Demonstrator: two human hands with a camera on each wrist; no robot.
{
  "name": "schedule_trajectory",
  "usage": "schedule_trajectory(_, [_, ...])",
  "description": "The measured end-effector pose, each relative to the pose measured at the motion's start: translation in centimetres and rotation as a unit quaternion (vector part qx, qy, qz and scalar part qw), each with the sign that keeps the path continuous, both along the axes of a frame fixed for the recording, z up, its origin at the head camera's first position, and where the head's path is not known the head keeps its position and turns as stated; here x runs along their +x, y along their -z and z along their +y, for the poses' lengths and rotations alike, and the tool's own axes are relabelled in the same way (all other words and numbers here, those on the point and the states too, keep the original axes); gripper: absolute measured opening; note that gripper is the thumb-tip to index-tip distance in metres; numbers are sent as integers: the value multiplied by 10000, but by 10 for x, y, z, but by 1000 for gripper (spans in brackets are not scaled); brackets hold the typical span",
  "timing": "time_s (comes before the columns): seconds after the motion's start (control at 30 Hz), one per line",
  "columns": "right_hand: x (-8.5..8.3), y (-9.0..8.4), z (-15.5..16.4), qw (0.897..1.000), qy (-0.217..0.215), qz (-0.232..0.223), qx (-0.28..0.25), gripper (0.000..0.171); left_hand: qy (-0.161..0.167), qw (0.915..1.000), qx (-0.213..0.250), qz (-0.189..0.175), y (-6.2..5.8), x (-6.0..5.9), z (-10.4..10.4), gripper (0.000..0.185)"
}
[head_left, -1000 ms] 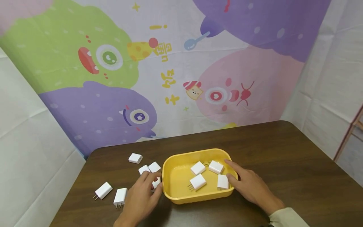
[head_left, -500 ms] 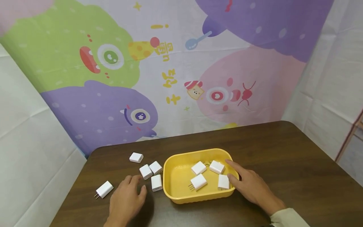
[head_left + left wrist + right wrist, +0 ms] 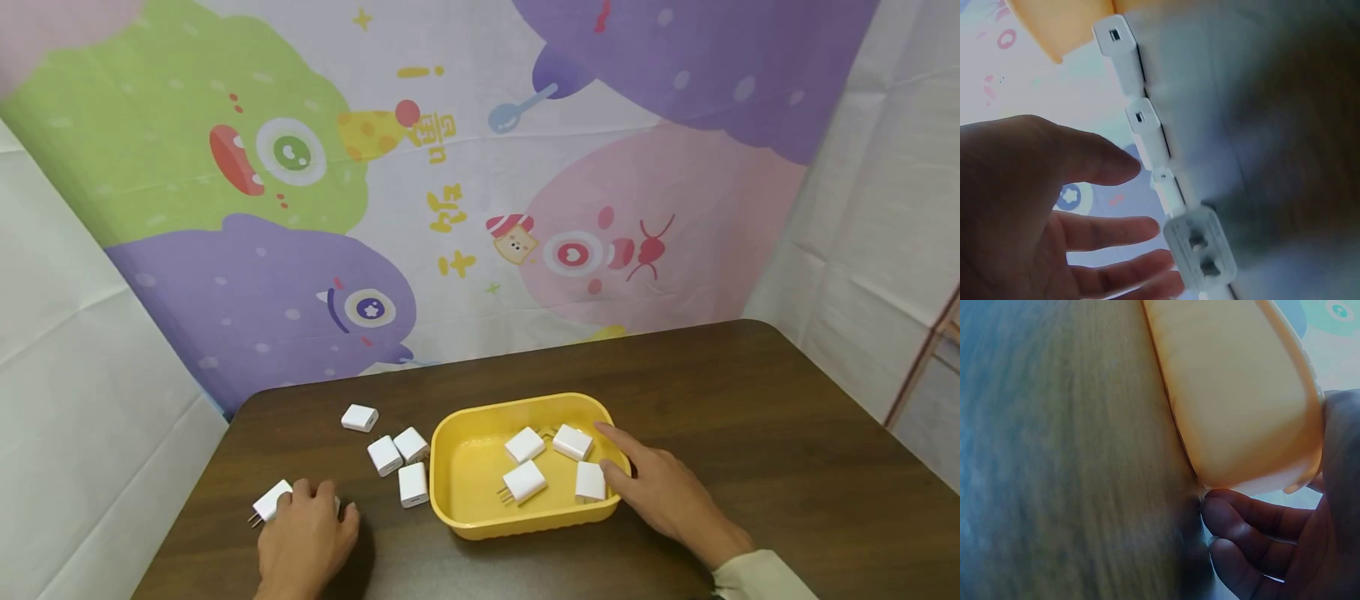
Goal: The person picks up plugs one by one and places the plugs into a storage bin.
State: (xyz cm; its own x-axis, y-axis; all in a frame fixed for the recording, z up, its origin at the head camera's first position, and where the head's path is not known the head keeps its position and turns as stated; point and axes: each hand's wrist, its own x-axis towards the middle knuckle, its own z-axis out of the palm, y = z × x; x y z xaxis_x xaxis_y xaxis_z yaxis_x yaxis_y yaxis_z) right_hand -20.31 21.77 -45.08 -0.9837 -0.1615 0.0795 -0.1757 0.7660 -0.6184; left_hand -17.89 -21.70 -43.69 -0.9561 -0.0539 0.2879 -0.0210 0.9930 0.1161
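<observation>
My left hand (image 3: 303, 537) lies spread over white plastic charger plugs (image 3: 272, 502) left of the yellow plastic tray (image 3: 480, 517); my right hand (image 3: 660, 492) rests relaxed against the tray's right rim.

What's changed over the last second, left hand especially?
The left hand left the three chargers beside the yellow tray, moved left along the table, and now covers one charger, fingers touching the leftmost charger. The right hand still rests on the tray's rim.
</observation>
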Motion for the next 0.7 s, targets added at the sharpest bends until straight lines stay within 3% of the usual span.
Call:
schedule_trajectory(0.3, [0,-1,0,10000,3,-60,23,54,-30,9993,-175,-334,-3,2,-8,30])
schedule_trajectory(0.7, [-1,-1,-1,9999,30,-134,-2,54,166,9995,-105,-229,0,2,-12,24])
